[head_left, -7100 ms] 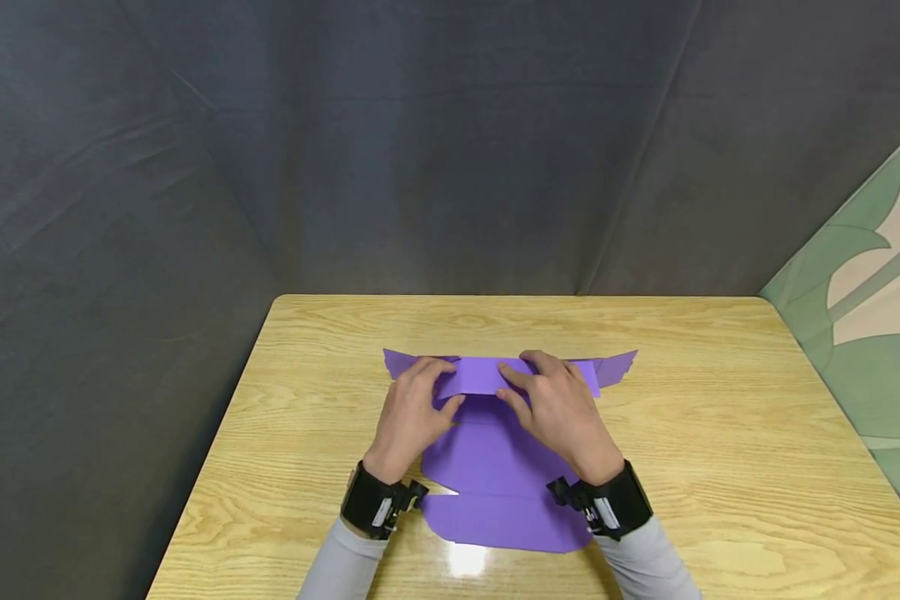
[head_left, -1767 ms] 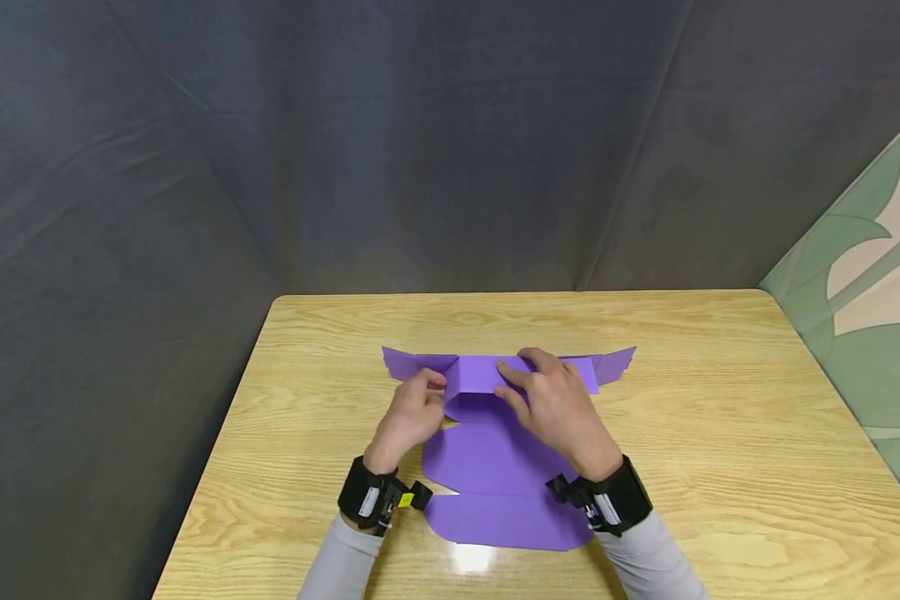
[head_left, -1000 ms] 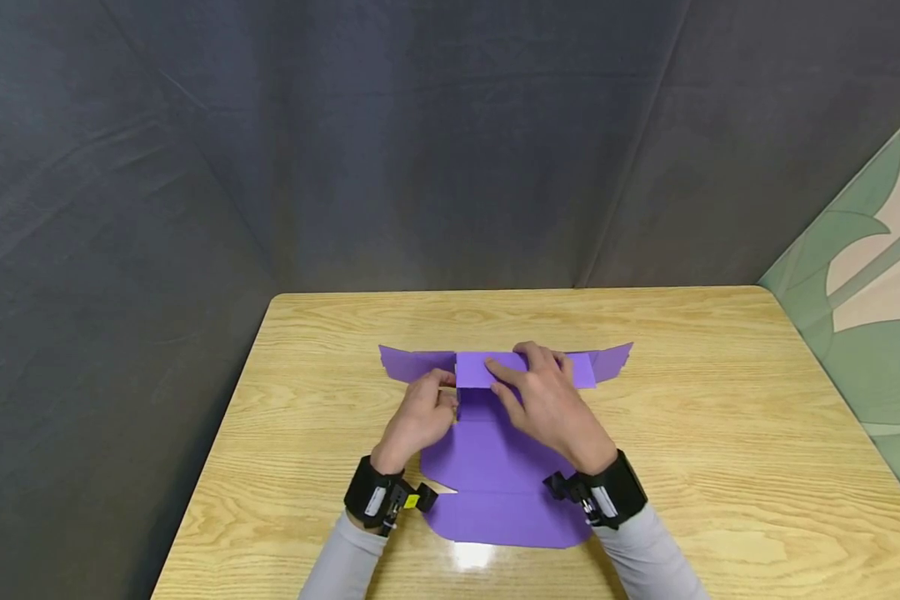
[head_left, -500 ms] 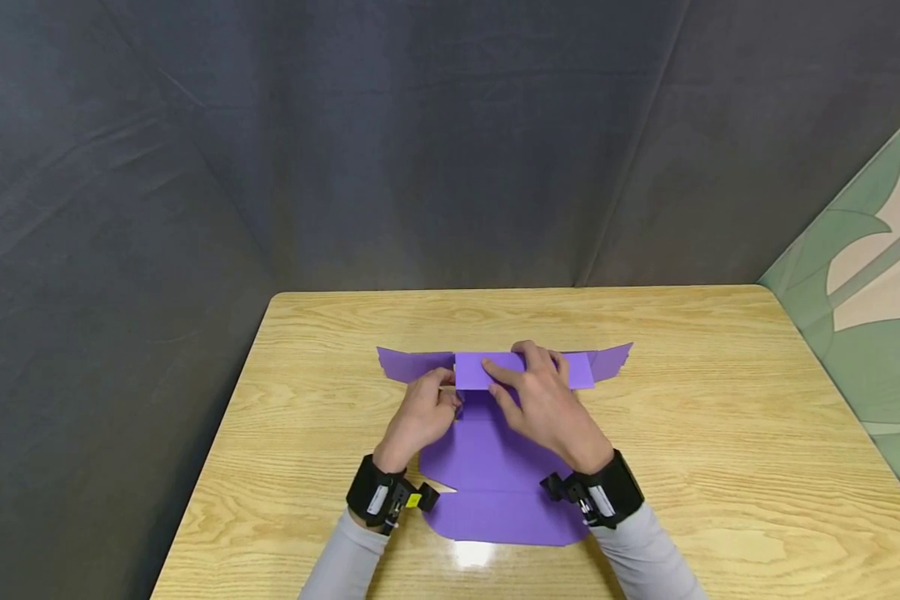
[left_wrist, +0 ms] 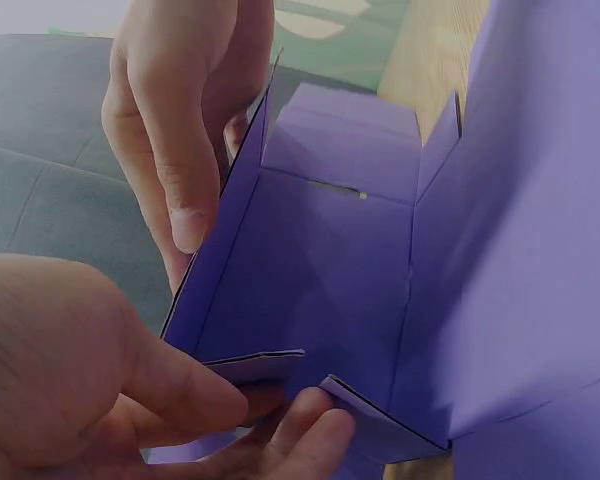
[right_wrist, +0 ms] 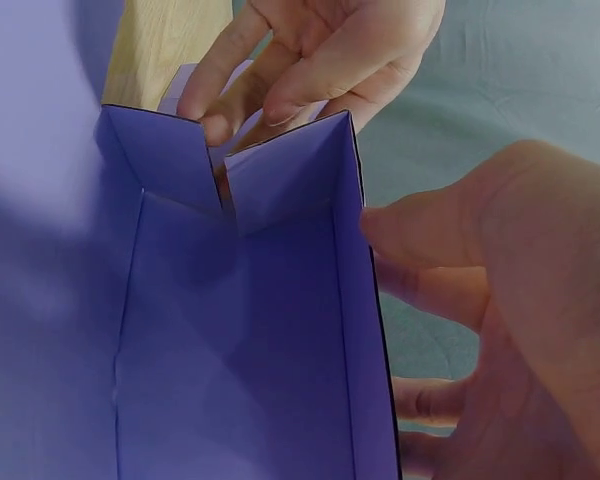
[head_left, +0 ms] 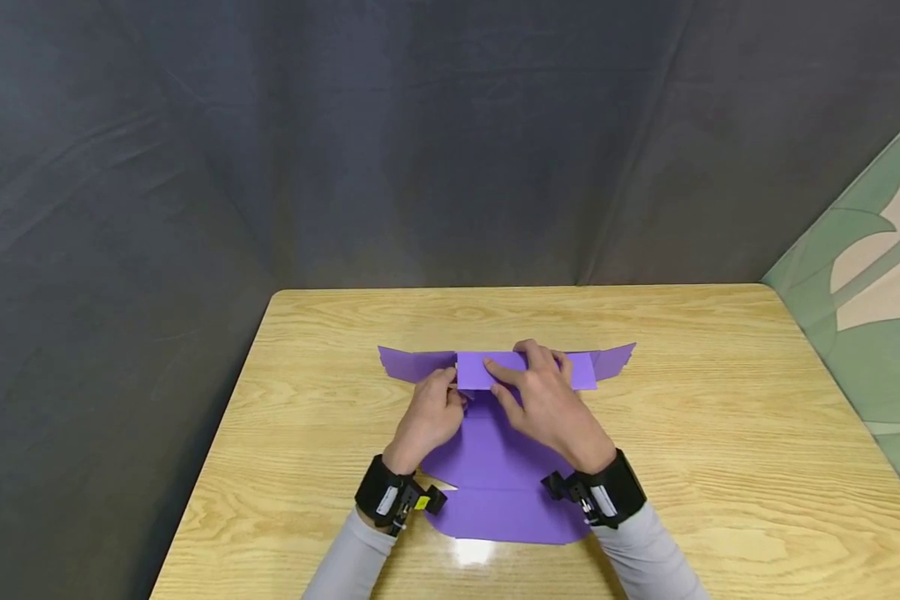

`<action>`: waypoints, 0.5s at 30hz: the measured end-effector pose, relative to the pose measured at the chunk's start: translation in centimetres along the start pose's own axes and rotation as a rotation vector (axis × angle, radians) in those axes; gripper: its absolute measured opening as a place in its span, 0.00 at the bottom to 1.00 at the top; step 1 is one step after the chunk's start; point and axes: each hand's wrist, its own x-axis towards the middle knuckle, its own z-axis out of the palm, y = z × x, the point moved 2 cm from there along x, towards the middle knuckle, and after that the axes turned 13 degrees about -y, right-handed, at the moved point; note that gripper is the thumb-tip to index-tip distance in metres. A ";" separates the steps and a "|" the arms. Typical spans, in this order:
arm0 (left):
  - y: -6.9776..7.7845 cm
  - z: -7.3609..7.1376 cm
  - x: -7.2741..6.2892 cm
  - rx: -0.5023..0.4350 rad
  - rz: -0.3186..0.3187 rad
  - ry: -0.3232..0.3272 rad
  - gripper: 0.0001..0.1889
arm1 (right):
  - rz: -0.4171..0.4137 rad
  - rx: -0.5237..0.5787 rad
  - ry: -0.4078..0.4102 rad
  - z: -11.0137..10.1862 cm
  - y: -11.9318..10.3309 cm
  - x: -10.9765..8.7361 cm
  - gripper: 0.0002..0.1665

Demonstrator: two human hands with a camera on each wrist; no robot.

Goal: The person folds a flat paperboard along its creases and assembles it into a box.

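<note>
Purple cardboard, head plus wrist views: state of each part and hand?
Purple cardboard: partly folded
Raised panel: bent over toward the person
Left end flaps: folded inward, gap between them
Side wings: spread outward
Near panel: unfolded
Left hand: fingers at the flaps, grip unclear
Right hand: fingers spread on the panel's top

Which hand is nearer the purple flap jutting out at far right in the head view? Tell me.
Right. The right hand is on the folded panel, just left of that flap; the left hand is at the panel's opposite end.
</note>
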 end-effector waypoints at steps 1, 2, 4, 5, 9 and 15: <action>0.0 0.0 0.0 -0.014 -0.004 -0.006 0.11 | 0.002 0.000 0.001 0.0 0.0 0.0 0.21; 0.0 0.1 0.0 -0.025 -0.008 -0.009 0.12 | 0.004 -0.002 0.000 0.0 0.0 0.0 0.21; 0.0 0.0 0.0 -0.043 -0.009 -0.016 0.13 | 0.009 -0.004 -0.004 -0.1 0.0 -0.1 0.22; 0.0 0.0 0.0 -0.043 -0.006 -0.023 0.13 | 0.010 -0.002 -0.006 -0.2 0.0 -0.1 0.22; -0.2 -0.1 0.0 -0.047 0.018 -0.045 0.13 | 0.014 0.003 -0.011 -0.3 0.0 -0.1 0.22; -0.4 -1.1 -0.3 -0.093 0.001 -0.067 0.16 | 0.024 0.010 -0.030 -0.4 0.0 -0.1 0.22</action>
